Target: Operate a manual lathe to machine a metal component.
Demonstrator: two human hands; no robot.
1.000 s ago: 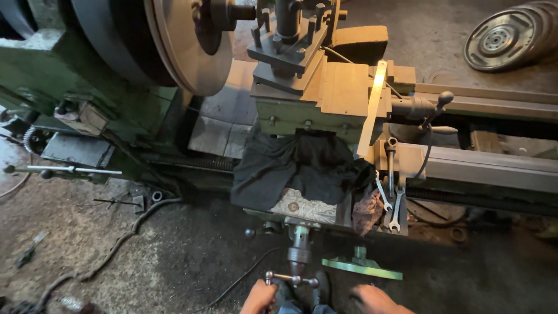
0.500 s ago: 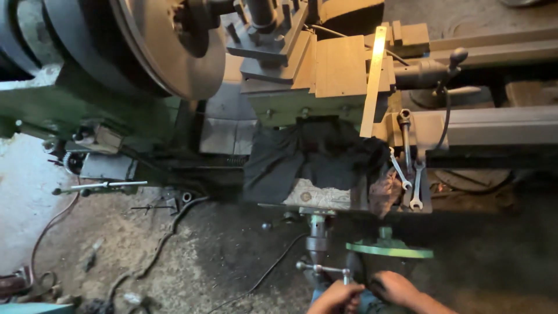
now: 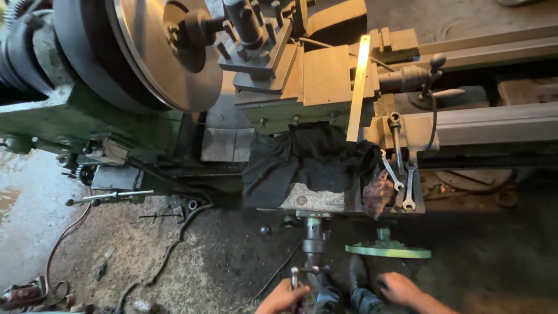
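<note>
I look down on a green lathe [image 3: 64,116] with a large metal disc [image 3: 168,52] mounted in front of the tool post [image 3: 256,40]. My left hand [image 3: 283,298] is at the bottom edge, closed on the small crank handle [image 3: 304,271] of the slide. My right hand [image 3: 401,289] sits just below the green handwheel [image 3: 388,250], apart from it, with nothing visible in it. A black cloth [image 3: 302,163] drapes over the carriage above the crank.
A long steel ruler [image 3: 357,87] leans across the carriage. Spanners [image 3: 401,174] and a reddish rag [image 3: 378,195] lie on the apron ledge. A cable [image 3: 168,256] and metal scraps litter the dirty floor. A thin lever [image 3: 110,196] sticks out at left.
The view has swung, so the lathe sits further left and larger. My right hand has moved away from the crank to below the green handwheel. My left hand stays on the crank.
</note>
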